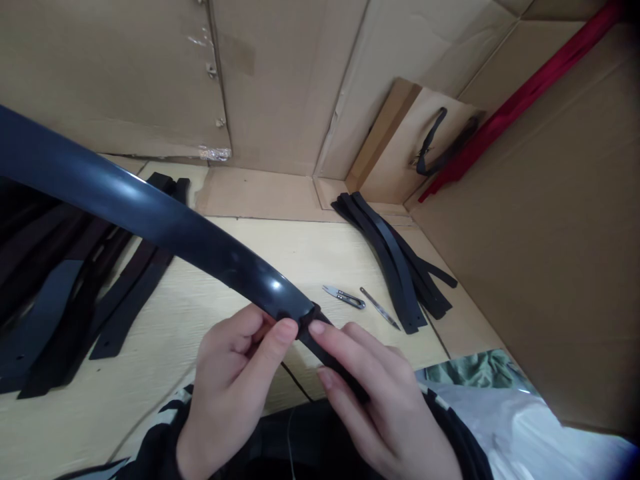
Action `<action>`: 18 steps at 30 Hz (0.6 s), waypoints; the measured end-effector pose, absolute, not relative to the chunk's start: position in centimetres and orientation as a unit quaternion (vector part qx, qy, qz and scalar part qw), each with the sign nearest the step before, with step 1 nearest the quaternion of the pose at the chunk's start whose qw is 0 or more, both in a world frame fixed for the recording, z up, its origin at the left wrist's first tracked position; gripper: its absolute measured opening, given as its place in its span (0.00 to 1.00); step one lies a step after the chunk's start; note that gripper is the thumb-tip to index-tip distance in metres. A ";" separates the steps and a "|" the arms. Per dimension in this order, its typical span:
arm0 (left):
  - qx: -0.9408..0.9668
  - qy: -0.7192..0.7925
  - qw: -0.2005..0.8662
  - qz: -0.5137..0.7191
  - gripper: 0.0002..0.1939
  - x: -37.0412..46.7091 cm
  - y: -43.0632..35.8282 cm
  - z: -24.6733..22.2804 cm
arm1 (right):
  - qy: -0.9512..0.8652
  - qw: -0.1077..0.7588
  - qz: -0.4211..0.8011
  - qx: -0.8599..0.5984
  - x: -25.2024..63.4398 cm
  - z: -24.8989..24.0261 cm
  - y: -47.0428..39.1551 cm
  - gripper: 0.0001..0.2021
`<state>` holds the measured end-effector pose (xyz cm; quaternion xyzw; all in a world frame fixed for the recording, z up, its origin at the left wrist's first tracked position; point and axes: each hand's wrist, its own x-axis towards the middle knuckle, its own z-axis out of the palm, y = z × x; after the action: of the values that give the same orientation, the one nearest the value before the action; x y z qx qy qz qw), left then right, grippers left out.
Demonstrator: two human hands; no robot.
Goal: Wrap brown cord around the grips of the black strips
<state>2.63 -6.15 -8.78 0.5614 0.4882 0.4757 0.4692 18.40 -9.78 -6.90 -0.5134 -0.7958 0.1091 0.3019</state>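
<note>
A long, curved, glossy black strip [185,230] runs from the left edge of the head view down to my fingers. My left hand [230,377] pinches its near end between thumb and forefinger. A narrower matte black strap [325,355] meets the strip there. My right hand [383,383] is closed around this strap, its index fingertip pressing beside the join. My fingers partly hide the join. Beyond the hands on the table [280,247] lie small thread snips [345,297] and a thin pointed metal tool [380,308].
Several black strips [395,267] lie fanned at the right, with a larger pile [123,307] at the left. Cardboard walls [280,80] enclose the back and right. A red strip [530,93] slants along the right corner. White plastic [500,427] sits at the lower right.
</note>
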 end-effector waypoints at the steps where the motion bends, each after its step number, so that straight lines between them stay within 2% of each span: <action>1: 0.562 0.490 0.465 0.478 0.17 2.6 -6.1 -8.7 | -0.799 0.292 0.102 -0.516 18.4 -6.9 -9.8 0.20; 9: 0.581 0.491 0.449 0.468 0.17 2.6 -6.1 -8.3 | -0.814 0.254 0.064 -0.519 18.3 -7.0 -9.8 0.22; 13: 0.593 0.486 0.437 0.471 0.17 2.8 -6.0 -8.3 | -0.792 0.295 0.087 -0.527 18.3 -7.1 -9.8 0.20; 18: 0.617 0.466 0.391 0.499 0.18 2.8 -5.7 -8.4 | -0.794 0.282 0.113 -0.526 18.4 -7.1 -9.8 0.26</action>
<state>2.80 -5.74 -8.43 0.6169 0.4662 0.4995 0.3907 18.41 -9.81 -7.08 -0.5264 -0.7941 0.1129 0.2821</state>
